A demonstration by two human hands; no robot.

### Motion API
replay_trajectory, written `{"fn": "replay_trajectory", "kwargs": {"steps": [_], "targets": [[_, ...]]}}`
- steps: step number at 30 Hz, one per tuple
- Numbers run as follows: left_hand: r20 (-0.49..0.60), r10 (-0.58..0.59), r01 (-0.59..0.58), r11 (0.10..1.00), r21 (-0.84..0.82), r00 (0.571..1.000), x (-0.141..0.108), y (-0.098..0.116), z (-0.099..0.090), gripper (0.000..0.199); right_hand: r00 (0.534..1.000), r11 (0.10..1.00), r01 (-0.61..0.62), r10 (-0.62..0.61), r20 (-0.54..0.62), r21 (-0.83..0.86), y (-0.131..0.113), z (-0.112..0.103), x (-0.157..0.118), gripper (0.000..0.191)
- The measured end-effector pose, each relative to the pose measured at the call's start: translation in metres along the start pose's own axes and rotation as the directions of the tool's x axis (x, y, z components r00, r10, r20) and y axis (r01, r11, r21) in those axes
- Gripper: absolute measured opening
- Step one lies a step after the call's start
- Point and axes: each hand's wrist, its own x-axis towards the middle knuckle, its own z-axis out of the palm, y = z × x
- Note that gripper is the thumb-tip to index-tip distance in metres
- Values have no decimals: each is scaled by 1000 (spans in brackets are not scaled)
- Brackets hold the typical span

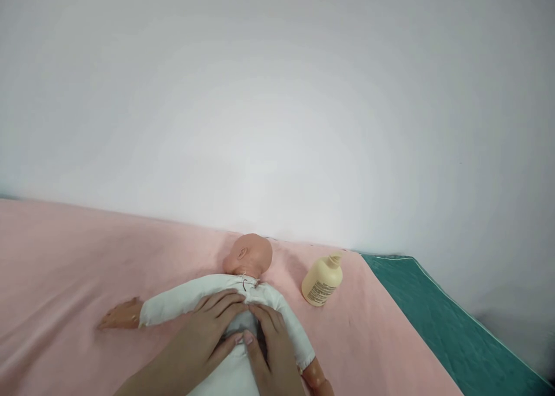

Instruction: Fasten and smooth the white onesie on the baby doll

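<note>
A doll [212, 286] with a white cloth body lies on a pink sheet, its bare head turned to the left and its arms spread. My left hand [208, 332] rests on the left side of the doll's chest, fingers apart and pointing up toward its neck. On the right side of the chest lies my right hand [273, 341], its fingers also extended. Both thumbs nearly meet at the middle of the torso. Between the hands a grey patch [243, 322] shows on the chest. Neither hand grips anything.
A pale yellow pump bottle [322, 280] stands on the pink sheet [368, 326] to the right of the doll. Green cloth [451, 321] shows along the right edge. Behind the bed rises a plain light wall [277, 107].
</note>
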Motion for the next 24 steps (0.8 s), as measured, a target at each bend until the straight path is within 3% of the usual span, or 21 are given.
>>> {"fn": "replay_trajectory", "kwargs": {"steps": [24], "targets": [[0,-5,5,998,59,1000,-2,-4,4,48,998,999,-46,46,41,-23,5,2,-2,38]]}}
